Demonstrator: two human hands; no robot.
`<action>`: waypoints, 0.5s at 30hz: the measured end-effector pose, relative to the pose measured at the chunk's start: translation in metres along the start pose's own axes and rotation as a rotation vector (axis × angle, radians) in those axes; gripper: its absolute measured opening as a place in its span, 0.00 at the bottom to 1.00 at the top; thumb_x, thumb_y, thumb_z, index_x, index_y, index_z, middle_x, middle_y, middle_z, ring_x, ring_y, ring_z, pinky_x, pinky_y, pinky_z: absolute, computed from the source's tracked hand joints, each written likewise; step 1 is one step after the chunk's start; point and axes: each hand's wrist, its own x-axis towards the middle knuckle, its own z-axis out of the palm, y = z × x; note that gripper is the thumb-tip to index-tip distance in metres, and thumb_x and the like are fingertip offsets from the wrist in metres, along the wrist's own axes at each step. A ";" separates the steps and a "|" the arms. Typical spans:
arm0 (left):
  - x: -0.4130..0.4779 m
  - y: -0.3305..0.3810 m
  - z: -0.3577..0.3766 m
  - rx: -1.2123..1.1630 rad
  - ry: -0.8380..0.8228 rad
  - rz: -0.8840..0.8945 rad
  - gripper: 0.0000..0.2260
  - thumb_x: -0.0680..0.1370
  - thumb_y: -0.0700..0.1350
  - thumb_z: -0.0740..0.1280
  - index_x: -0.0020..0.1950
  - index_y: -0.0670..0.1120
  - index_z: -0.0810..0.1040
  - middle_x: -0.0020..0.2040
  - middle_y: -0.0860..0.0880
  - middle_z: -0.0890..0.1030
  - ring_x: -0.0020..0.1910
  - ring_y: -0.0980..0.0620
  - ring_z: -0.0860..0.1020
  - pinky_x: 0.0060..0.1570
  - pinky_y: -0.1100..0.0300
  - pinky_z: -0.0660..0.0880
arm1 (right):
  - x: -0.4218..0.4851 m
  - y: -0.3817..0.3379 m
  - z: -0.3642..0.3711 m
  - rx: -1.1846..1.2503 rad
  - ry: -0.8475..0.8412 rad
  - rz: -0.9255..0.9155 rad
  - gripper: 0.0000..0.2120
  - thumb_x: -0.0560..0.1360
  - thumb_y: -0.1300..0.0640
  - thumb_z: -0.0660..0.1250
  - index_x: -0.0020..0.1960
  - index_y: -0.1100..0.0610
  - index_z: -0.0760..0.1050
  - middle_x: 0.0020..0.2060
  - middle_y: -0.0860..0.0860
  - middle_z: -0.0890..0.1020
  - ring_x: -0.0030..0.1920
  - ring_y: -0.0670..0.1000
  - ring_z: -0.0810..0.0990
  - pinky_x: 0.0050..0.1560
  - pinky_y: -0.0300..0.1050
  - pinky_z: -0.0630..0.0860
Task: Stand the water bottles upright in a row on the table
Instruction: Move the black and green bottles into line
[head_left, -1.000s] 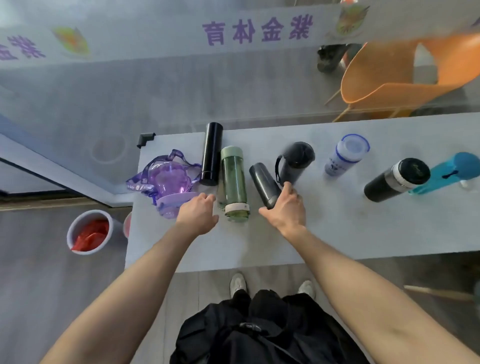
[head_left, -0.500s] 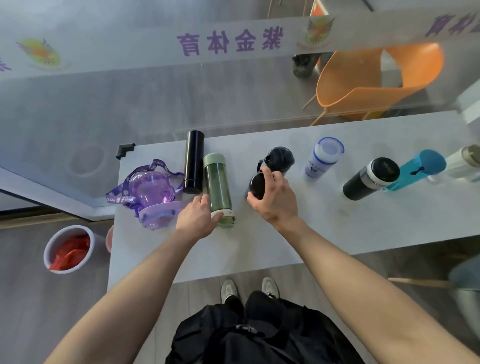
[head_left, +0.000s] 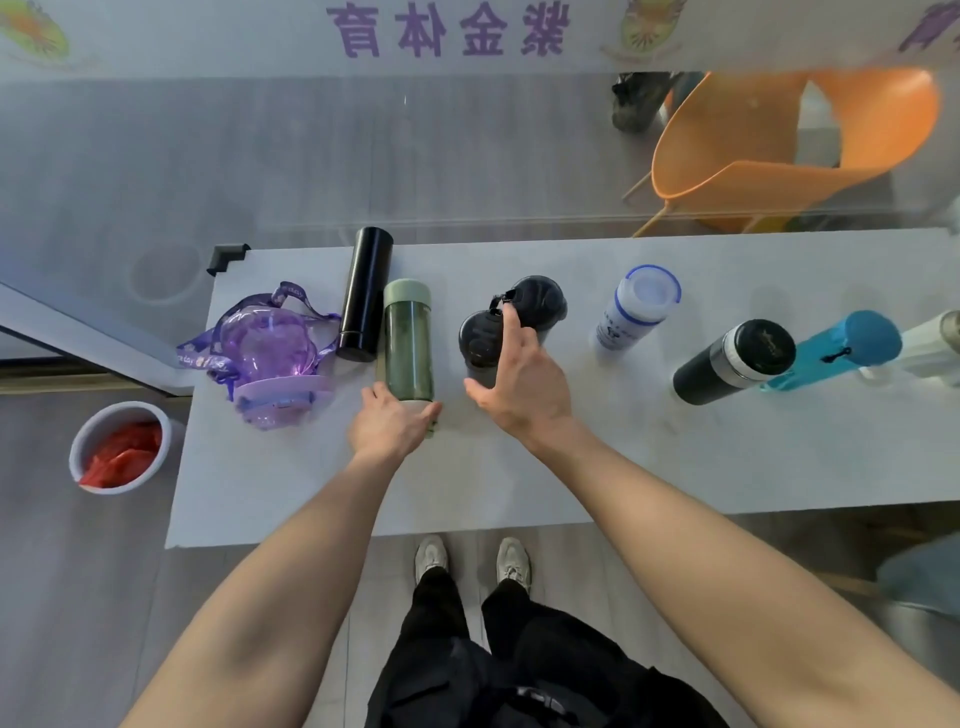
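1. A second ago the small dark bottle lay tilted on the table under the right hand. Half a second ago that hand was wrapped around it, tipping it up. Now it stands upright, just left of the round black bottle with the loop handle.

2. The right hand has let go. Its fingers are spread wide and hold nothing; only the forefinger reaches up close to the dark bottle's cap, and I cannot tell whether it touches.

3. The left hand has moved from the bare table beside the green bottle onto that bottle's near end. Fingers and thumb curl around the pale base, so it has hold of it. The green bottle lies flat, pointing far and near.

4. For the task, one more bottle joins the row that runs right: white bottle, black-and-silver bottle, blue bottle.

5. Lying down at the left are the green bottle, the tall black bottle touching its left side, and the purple bottle. The green one looks to be next.
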 end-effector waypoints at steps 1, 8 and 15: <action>0.001 0.000 0.001 -0.022 0.007 -0.014 0.46 0.74 0.76 0.69 0.77 0.42 0.67 0.70 0.44 0.71 0.69 0.37 0.78 0.64 0.43 0.76 | -0.003 0.003 -0.002 -0.006 -0.008 -0.009 0.55 0.72 0.39 0.77 0.87 0.54 0.50 0.63 0.57 0.76 0.54 0.62 0.83 0.49 0.55 0.81; 0.001 -0.009 -0.006 -0.355 0.044 -0.108 0.41 0.64 0.63 0.84 0.71 0.45 0.78 0.66 0.43 0.77 0.66 0.42 0.79 0.67 0.51 0.77 | -0.029 0.025 -0.012 -0.004 -0.027 -0.061 0.51 0.74 0.40 0.75 0.86 0.55 0.51 0.63 0.56 0.76 0.52 0.61 0.83 0.49 0.56 0.82; -0.031 -0.020 -0.035 -0.300 0.230 -0.071 0.38 0.61 0.61 0.81 0.68 0.47 0.80 0.61 0.45 0.77 0.62 0.42 0.79 0.66 0.48 0.79 | -0.067 0.069 -0.001 -0.105 -0.217 -0.110 0.21 0.79 0.47 0.69 0.66 0.59 0.75 0.60 0.57 0.77 0.57 0.62 0.83 0.53 0.55 0.80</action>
